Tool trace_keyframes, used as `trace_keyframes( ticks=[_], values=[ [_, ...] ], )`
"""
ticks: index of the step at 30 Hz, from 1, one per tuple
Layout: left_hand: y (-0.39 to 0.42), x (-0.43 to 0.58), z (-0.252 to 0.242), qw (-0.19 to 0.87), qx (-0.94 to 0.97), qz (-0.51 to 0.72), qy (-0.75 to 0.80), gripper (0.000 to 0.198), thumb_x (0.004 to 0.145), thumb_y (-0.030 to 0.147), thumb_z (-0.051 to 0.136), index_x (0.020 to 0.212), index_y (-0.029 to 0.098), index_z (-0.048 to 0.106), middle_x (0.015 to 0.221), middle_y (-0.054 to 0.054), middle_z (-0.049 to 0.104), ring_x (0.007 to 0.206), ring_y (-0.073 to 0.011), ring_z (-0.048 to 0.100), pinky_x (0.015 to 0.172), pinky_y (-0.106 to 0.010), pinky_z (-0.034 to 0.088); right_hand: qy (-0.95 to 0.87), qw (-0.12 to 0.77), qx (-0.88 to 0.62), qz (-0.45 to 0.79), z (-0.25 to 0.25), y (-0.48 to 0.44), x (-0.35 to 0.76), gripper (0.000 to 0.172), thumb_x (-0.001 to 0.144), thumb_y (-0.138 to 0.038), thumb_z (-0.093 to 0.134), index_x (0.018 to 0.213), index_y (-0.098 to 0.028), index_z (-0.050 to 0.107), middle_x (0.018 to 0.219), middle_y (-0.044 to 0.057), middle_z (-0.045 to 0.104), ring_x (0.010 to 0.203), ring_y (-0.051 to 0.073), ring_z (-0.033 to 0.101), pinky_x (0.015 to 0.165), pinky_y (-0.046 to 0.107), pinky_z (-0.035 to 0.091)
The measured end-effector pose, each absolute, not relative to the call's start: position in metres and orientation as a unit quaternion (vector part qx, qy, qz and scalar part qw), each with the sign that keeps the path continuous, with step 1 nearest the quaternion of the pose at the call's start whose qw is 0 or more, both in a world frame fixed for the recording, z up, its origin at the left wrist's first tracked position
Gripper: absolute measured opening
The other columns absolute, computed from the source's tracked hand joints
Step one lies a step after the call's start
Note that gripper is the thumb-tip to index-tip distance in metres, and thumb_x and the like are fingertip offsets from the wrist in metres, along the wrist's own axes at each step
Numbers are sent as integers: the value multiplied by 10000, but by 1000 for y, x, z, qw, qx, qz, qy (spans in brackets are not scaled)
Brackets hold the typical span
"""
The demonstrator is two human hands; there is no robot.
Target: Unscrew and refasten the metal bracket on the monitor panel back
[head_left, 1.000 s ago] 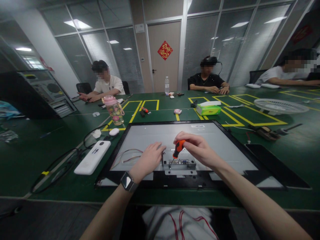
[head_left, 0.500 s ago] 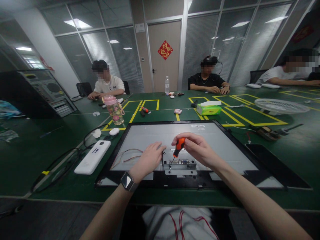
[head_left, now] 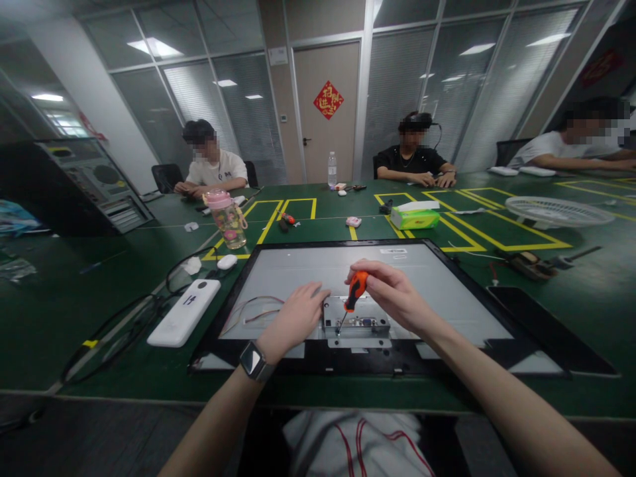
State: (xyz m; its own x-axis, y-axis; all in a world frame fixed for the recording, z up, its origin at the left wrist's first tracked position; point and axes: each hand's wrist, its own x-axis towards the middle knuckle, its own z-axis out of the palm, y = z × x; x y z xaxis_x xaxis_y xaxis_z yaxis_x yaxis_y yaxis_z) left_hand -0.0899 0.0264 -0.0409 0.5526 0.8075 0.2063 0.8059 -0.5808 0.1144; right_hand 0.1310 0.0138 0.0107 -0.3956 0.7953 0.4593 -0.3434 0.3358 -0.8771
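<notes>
Right now the person's right hand [head_left: 392, 295] is closed around the orange handle of a small screwdriver [head_left: 354, 291], thumb and fingers pinching it near the top. The tool is tilted, not upright: its long axis runs from the handle at about 1 o'clock down to the tip at about 7 o'clock. The tip sits on the left end of a grey metal bracket [head_left: 365, 324], though whether it is seated in a screw head is too small to tell.

The bracket lies on the near middle of the monitor panel [head_left: 298, 268], which rests face down on the green surface [head_left: 99, 318]. From the right hand the tip lies at roughly 8 o'clock, low and close to the body.

The left hand [head_left: 295, 318] rests on the panel at 9 o'clock of the bracket. Its fingers are loosely spread and grip nothing, and the fingertips touch or nearly touch the bracket's left edge. It is the nearer hand to the tip, while the right alone carries the tool.

Thin wires [head_left: 248, 311] trail off at 9 o'clock of the left hand. A white power bank [head_left: 183, 313] lies further out the same way, off the panel.
</notes>
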Motion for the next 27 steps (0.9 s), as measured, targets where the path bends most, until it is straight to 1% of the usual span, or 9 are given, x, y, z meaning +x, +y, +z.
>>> trace_keyframes(
  ticks=[3,6,9,12,18,20,24,25,27],
  values=[
    [27,-90,-41,6,883,116,455,402,928,128,382,1309,173,503,1387,-137,512,1292,-241,468,1100,-428,358,-619,515,-176,566,12,13,130,224,897,-392,617,1073,-282,702,977,44,678,946,189,624,892,351,482],
    [28,-90,-41,7,882,112,457,398,927,130,387,1302,169,512,1391,-135,508,1295,-242,465,1100,-426,358,-641,534,-179,522,10,14,130,188,869,-403,650,968,-265,729,999,46,647,980,198,604,882,344,490],
    [29,-90,-42,8,881,109,461,396,930,136,387,1304,173,513,1394,-131,507,1297,-241,465,1098,-423,361,-655,548,-183,488,7,17,131,140,844,-383,684,905,-271,741,981,29,633,932,181,608,815,314,512],
    [28,-90,-43,4,881,105,461,408,932,138,384,1321,181,499,1402,-127,500,1305,-241,458,1103,-426,354,-642,551,-197,495,4,17,132,152,875,-362,652,977,-286,736,966,26,689,908,180,647,833,333,522],
    [27,-89,-41,-2,882,105,459,407,931,137,391,1319,170,508,1387,-135,508,1296,-244,464,1099,-411,359,-646,529,-199,513,4,15,131,294,932,-351,574,1207,-286,653,1083,63,721,1082,242,642,999,461,460],
    [27,-89,-40,-3,883,106,458,404,935,137,383,1319,166,508,1386,-141,509,1296,-247,464,1096,-419,361,-653,528,-204,504,5,14,130,292,923,-335,591,1205,-298,654,1080,57,715,1049,229,650,971,441,482],
    [27,-89,-41,-4,882,111,457,411,932,127,385,1323,174,501,1393,-132,509,1299,-241,464,1099,-421,359,-667,572,-228,420,8,12,128,186,807,-288,732,992,-295,743,975,30,655,911,183,630,804,320,532],
    [27,-90,-41,-3,882,113,458,411,931,125,387,1322,176,501,1393,-130,510,1299,-238,464,1100,-418,358,-671,581,-235,396,9,12,128,174,789,-284,747,963,-288,751,950,28,631,897,179,617,790,311,529],
    [27,-90,-42,0,881,115,460,409,932,127,390,1323,175,502,1391,-130,513,1302,-236,463,1103,-413,354,-683,579,-246,371,9,11,129,187,824,-309,708,1006,-284,746,971,41,610,916,188,607,823,332,521]
  ],
)
